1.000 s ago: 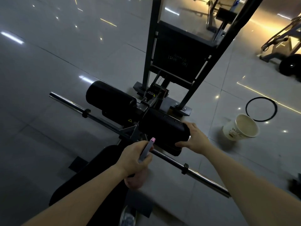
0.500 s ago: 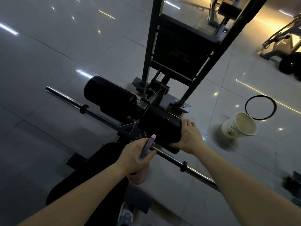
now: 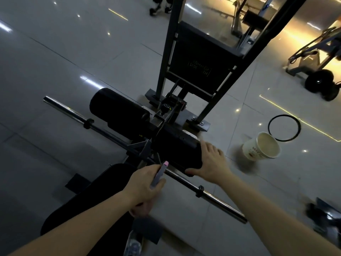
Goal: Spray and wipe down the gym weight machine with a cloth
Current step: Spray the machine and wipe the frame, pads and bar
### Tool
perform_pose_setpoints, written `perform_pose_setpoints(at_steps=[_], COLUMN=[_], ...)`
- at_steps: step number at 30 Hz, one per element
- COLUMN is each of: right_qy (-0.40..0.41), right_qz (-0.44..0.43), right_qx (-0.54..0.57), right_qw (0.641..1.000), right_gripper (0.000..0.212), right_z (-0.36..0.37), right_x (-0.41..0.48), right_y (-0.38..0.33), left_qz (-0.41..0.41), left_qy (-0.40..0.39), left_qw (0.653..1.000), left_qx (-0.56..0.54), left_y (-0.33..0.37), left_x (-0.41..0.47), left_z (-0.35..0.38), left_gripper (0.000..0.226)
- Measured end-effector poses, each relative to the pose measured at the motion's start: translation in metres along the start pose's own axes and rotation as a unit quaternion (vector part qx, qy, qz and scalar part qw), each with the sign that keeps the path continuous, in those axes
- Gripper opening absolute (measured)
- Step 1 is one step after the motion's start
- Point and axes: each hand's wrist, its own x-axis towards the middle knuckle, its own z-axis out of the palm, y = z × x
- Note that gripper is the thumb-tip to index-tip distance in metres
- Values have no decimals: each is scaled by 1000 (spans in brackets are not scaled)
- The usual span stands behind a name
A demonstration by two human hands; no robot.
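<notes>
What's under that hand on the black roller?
The right hand lies spread over the end of the black roller pad, so only the pad shows around it. Whether a cloth is under the palm is hidden.

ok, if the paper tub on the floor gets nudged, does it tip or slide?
Probably light: the paper tub looks empty and open-topped, so a nudge likely slides it. Glossy tile floor suggests little grip. Thin paper walls would probably dent if squeezed.

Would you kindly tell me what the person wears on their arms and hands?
Nothing shows: the left hand and right hand have no gloves, rings or watch in view, and the left forearm and right forearm are bare of sleeves to the picture's edge.
</notes>
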Motion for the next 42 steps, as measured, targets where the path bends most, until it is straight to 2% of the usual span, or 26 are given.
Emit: perform_pose_setpoints(at_steps=[2, 5, 7, 10, 13, 14, 16, 18, 20, 23, 25, 28, 30, 31, 33, 35, 38, 40, 42], right_qy=[8, 29, -31, -166, -202, -181, -79, 11, 48, 62, 14, -143, -198, -198, -125, -13, 61, 81, 93], right_qz=[12, 17, 0, 6, 18, 22, 31, 31, 37, 14, -6, -3, 4, 8, 11, 25, 32, 29, 14], right_qx=[-43, -23, 51, 188, 210, 182, 57, -40, -52, 13, 96, 245, 264, 270, 231, 113, -34, -27, 41], right_qw=[999, 999, 998, 968, 956, 966, 995, 999, 997, 998, 995, 959, 944, 942, 965, 993, 997, 996, 995], right_gripper=[134, 126, 118, 113, 121, 119, 126, 133, 133, 123, 112, 91, 86, 91, 110, 123, 132, 129, 124], right_z=[14, 14, 2, -21, -29, -26, -7, 11, 28, 27, 15, -16, -29, -30, -20, 1, 33, 44, 42], right_x=[0, 15, 26, 48, 58, 51, 28, 5, 2, 15, 28, 48, 55, 54, 40, 16, -6, -3, 8], right_y=[-13, -13, 0, 19, 20, 14, 2, -13, -19, -12, 4, 25, 28, 26, 20, 11, -6, -11, -4], left_qz=[7, 5, 5, 8, 19, 14, -4, -16, -13, -1, 8, 20, 6, -2, -2, 0, 25, 31, 25], left_qy=[6, 46, 52, 29, 23, 32, 65, 80, 67, 42, 31, 56, 83, 89, 82, 65, 37, 37, 63], left_qw=[1000, 999, 998, 999, 1000, 999, 998, 997, 997, 999, 999, 998, 996, 995, 996, 997, 999, 999, 997], left_qx=[0, 27, 32, 20, 5, -6, -8, 15, 26, 20, 15, 20, 34, 39, 45, 42, 30, 24, 29], left_y=[1, 6, 7, 10, 13, 13, 14, 15, 16, 10, 8, 8, 11, 12, 14, 15, 12, 11, 13], left_x=[-1, 1, 3, 4, 4, 3, 3, 6, 8, 9, 5, 1, 2, 2, 1, -3, -9, -10, -7], left_z=[-2, -6, -6, -8, -10, -11, -10, -11, -11, -13, -12, -7, -6, -6, -6, -8, -8, -6, -5], left_gripper=[19, 22, 26, 25, 16, 15, 22, 31, 32, 20, 14, 18, 29, 33, 34, 26, 13, 12, 19])
